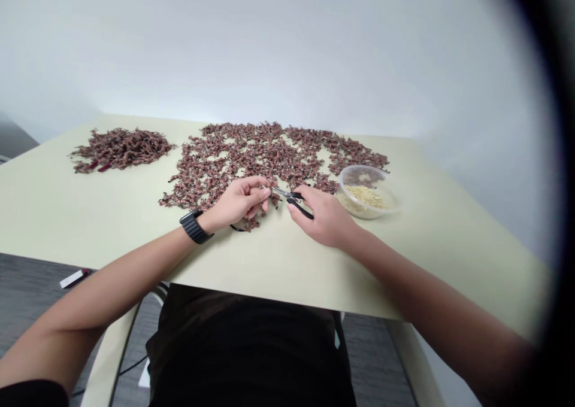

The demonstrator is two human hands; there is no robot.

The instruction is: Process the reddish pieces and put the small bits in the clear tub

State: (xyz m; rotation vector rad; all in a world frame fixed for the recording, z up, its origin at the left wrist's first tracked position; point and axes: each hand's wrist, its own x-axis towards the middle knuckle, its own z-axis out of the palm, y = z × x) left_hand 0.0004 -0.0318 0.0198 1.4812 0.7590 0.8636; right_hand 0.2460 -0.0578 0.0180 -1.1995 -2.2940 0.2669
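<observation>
My left hand [245, 202], with a black watch [196, 227] on the wrist, pinches thumb against fingers in front of a spread of small dried reddish-brown pieces [251, 155]. Whatever sits in the pinch is too small to make out. My right hand [326, 215] is wrapped around black-handled snips [300, 208], whose slim metal jaws point left and reach the left fingertips. Several brown pieces lie on the table just under the left hand. Right of my right hand stands a clear round plastic bowl [393, 206] holding pale yellow bits [366, 196].
A denser heap of the dried brown pieces [128, 148], with two dark red ones at its front, lies at the far left of the pale table [278, 275]. A white wall [269, 48] rises behind the table. A white box-like object [72, 279] shows below the left edge.
</observation>
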